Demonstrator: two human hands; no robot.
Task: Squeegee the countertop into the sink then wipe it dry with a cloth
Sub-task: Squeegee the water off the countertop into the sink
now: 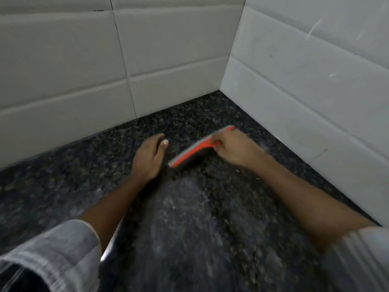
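A red and grey squeegee (194,149) lies with its blade on the dark speckled countertop (189,218), near the corner of two tiled walls. My right hand (233,149) is closed around its handle from the right. My left hand (149,157) rests flat on the counter just left of the blade, fingers together and holding nothing. The picture is blurred. No sink bowl and no cloth are visible, apart from a shiny metal edge (109,247) by my left forearm.
White tiled walls stand at the back (84,66) and on the right (315,81), meeting in a corner behind the squeegee. A few small crumbs (240,171) lie on the counter near my right wrist. Both forearms wear rolled light sleeves.
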